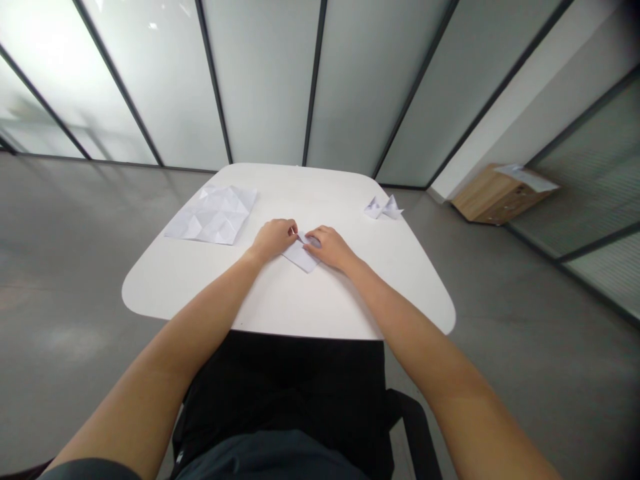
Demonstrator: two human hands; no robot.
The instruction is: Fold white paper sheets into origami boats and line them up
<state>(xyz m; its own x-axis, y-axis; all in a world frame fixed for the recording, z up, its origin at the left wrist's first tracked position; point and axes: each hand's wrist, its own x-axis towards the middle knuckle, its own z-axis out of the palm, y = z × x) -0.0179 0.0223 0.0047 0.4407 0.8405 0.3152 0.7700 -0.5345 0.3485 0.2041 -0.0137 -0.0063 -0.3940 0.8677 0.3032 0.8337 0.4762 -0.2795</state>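
A small folded sheet of white paper point(303, 258) lies on the white table in front of me, one corner pointing toward me. At its upper left edge, my left hand point(277, 237) has its fingers curled and closed on the paper. My right hand point(331, 247) rests on the paper's right side, thumb and fingers pinching a raised flap near the top. Part of the sheet is hidden under both hands.
The white table point(310, 313) has rounded corners. A creased, unfolded white sheet point(213, 213) lies at its far left, and a folded paper shape point(383, 207) with pointed tips stands near the right edge. A wooden box point(500, 193) sits on the floor at right.
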